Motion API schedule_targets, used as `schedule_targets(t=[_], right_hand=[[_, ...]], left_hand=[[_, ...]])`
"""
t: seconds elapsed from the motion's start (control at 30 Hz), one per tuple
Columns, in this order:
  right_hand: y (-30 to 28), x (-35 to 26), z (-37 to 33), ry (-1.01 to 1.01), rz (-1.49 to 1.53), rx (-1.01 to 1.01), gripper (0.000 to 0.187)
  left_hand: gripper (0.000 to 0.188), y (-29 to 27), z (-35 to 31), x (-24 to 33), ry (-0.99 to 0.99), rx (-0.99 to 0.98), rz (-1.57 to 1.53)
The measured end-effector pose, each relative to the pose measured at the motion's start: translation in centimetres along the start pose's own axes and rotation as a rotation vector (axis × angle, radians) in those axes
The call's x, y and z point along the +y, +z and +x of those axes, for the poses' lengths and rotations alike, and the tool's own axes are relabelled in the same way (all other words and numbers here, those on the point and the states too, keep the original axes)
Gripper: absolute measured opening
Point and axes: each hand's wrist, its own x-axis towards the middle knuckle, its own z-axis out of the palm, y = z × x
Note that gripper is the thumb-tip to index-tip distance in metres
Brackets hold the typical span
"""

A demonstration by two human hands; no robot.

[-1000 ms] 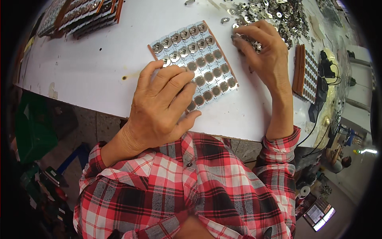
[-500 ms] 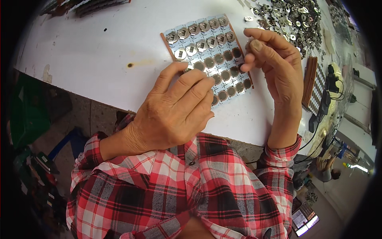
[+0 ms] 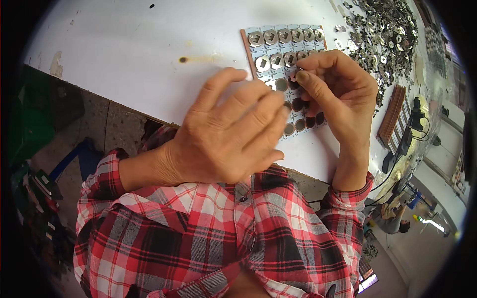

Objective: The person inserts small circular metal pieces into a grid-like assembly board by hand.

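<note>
A pale blue panel (image 3: 247, 52) with brown edge strips lies flat on the white table. Octagonal silver metal pieces (image 3: 277, 60), each with a central cut-out, fill its two far rows. Nearer rows show dark round pads (image 3: 297, 104). One shiny piece (image 3: 271, 84) sits at the left of the third row, partly hidden by fingers. My left hand (image 3: 223, 131) hovers over the panel's near left part, fingers apart, slightly blurred. My right hand (image 3: 343, 92) is above the panel's right side, thumb and forefinger pinched together; whatever is between them is too small to make out.
A large heap of small loose metal pieces (image 3: 385, 37) spreads at the far right of the table. Nearer, a stack of brown-edged panels (image 3: 395, 119) stands beside black plugs and cables (image 3: 416, 119). The table's near edge runs just before my body.
My left hand has lifted off the panel, uncovering a shiny piece in the third row. My right hand has moved from beside the panel to over it. The whole view has shifted.
</note>
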Motion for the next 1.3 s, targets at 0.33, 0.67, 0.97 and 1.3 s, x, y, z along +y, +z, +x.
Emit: schedule_targets(t=[0.33,0.67,0.97,1.3], right_hand=[[1.2,-0.2,-0.9,-0.089,-0.113,-0.008,0.009],[1.1,-0.2,-1.1,-0.162,-0.298,-0.024,0.013],[1.3,-0.2,-0.9,-0.325,-0.459,-0.059,0.017],[2.1,-0.3,-0.8,-0.425,-0.438,0.001,0.023]], left_hand=[[0.045,0.5,-0.9,-0.7,0.033,0.034,0.015],[0.041,0.7,-1.0,-0.6,0.04,0.057,-0.052],[0.038,0.8,-0.7,-0.3,0.023,0.059,-0.033],[0.035,1.3,-0.9,-0.6,0.05,0.12,-0.027]])
